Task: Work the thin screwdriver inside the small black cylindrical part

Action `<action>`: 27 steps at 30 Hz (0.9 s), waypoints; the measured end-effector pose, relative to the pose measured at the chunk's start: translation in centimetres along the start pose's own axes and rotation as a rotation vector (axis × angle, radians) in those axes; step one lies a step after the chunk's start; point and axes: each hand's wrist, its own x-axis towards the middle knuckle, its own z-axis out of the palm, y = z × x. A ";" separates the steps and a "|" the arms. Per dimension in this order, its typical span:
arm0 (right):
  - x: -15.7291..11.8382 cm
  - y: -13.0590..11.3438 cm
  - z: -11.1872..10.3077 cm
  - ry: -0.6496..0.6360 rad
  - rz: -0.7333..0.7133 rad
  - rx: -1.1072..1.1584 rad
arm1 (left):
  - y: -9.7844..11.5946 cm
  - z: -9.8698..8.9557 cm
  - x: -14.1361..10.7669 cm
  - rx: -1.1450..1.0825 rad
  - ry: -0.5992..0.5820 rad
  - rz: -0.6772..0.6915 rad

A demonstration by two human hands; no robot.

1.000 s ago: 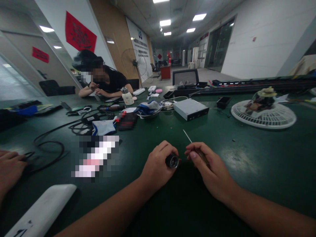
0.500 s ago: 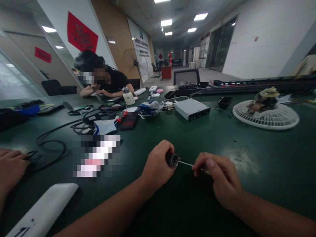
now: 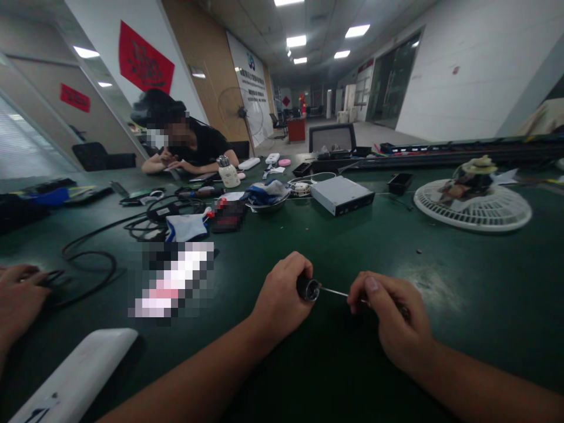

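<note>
My left hand (image 3: 282, 294) is closed around a short black cylinder (image 3: 304, 286), whose round open end faces right. In my right hand (image 3: 392, 311) is a thin screwdriver (image 3: 335, 291), its metal shaft pointing left; the fingers hide most of its handle. The shaft's tip is at the cylinder's open end, and I cannot tell how deep it reaches. Both hands are just above the green table (image 3: 352, 247).
A white fan grille with a motor (image 3: 473, 202) lies right, a grey disc drive (image 3: 342, 195) ahead. Left are a pixelated bright object (image 3: 176, 282), black cables (image 3: 94, 255), a white casing (image 3: 83, 370) and another person's hand (image 3: 20, 294). A person (image 3: 198, 141) sits across.
My right hand has shifted slightly right, with its fingers turned a little around the screwdriver. My left hand and the black cylinder have hardly moved.
</note>
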 end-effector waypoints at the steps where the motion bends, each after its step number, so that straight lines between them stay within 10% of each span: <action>1: 0.0 -0.1 0.0 -0.006 -0.009 0.005 | 0.0 0.0 0.0 0.006 -0.004 0.003; 6: 0.1 -0.3 0.0 -0.155 -0.084 0.044 | 0.0 0.1 0.0 0.025 0.005 0.015; 13: -0.1 -0.1 0.1 0.002 -0.015 -0.032 | 0.0 0.0 0.0 0.023 -0.012 0.014; 19: 0.0 -0.4 0.0 -0.199 -0.058 -0.018 | -0.1 0.1 -0.1 0.019 0.001 0.025; 27: 0.1 -0.1 0.2 -0.071 -0.030 -0.033 | -0.2 0.2 -0.1 0.031 0.010 0.017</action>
